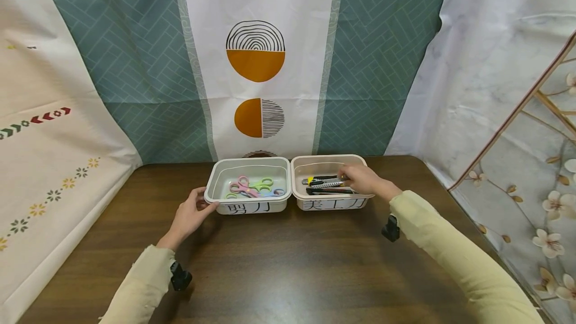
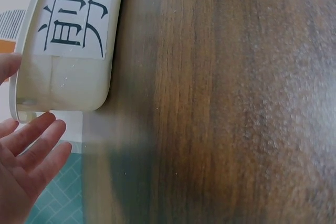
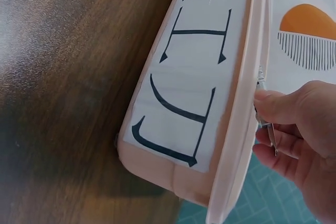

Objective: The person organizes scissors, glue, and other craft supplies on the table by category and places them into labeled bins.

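Note:
My left hand (image 1: 190, 214) rests against the front left corner of a pale grey-green bin (image 1: 220, 166); in the left wrist view its fingers (image 2: 42, 145) are nearly straight. Inside the bin lie pink scissors (image 1: 246, 187), green scissors (image 1: 262, 183) and blue-handled scissors (image 1: 275, 193). Over the pink bin (image 1: 301, 163), my right hand (image 1: 362, 180) reaches across the rim and pinches a utility knife (image 3: 266, 129) between thumb and fingers; the bin wall hides part of it. Several other utility knives, including a black one (image 1: 330, 191), lie in that bin.
Both bins stand side by side at the back of a brown wooden table (image 1: 279, 264), with white labels bearing black characters on their fronts. Behind them hangs a patterned cloth (image 1: 148, 74). Pale cloths line the left and right sides.

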Available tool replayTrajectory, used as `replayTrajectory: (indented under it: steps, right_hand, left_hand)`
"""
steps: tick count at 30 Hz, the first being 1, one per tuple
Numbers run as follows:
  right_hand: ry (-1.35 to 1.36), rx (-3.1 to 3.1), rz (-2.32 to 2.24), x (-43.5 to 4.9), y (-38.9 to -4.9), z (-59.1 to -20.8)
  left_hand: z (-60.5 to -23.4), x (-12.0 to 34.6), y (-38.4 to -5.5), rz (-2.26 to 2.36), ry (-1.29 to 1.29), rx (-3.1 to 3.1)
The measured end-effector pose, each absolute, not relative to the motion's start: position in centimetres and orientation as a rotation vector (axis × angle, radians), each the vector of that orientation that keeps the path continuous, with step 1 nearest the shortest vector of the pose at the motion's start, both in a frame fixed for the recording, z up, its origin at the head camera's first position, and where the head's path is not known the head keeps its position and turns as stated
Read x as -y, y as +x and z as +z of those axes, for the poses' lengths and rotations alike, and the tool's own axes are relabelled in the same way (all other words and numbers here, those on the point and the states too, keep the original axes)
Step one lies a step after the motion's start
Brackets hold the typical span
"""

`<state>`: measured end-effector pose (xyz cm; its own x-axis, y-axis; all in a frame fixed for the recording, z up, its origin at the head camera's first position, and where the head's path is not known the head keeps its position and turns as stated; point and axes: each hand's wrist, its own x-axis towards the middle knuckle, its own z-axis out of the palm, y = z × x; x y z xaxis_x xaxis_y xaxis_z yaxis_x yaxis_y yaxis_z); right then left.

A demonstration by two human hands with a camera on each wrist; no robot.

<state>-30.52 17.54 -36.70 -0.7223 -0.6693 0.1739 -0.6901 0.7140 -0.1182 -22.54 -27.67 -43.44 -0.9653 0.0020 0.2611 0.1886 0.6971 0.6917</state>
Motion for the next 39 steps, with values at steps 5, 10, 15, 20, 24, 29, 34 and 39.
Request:
replayTrajectory:
  steps: [5, 10, 15, 20, 24, 29, 34, 39]
  right_hand:
    - [1.156, 2.794, 0.284, -17.6, -31.4, -37.3]
    - [1.158, 2.818, 0.252, -17.8, -32.5, -38.1]
    - [1.087, 2.851, 0.214, -16.8, -31.4, -37.3]
    - [1.060, 2.880, 0.182, -16.6, -31.2, -37.3]
    - [1.069, 2.891, 0.270, -16.8, -31.6, -37.5]
    - [1.080, 2.887, 0.367, -17.2, -32.2, -37.9]
    - [1.090, 2.844, 0.392, -17.5, -32.4, -38.3]
    - [1.098, 2.816, 0.439, -17.5, -32.3, -38.6]
  left_hand:
    - [-43.4, 27.7, -22.6, -1.121, -0.151, 2.665]
    - [-43.4, 27.7, -22.6, -1.113, -0.155, 2.666]
    - [-43.4, 27.8, -22.5, -1.121, -0.156, 2.664]
    - [-43.3, 27.8, -22.4, -1.118, -0.161, 2.669]
    - [-43.3, 27.9, -22.4, -1.118, -0.157, 2.672]
    - [-43.2, 27.9, -22.4, -1.105, -0.148, 2.682]
    - [-43.2, 27.8, -22.3, -1.105, -0.149, 2.672]
    - [-43.2, 27.6, -22.2, -1.090, -0.149, 2.647]
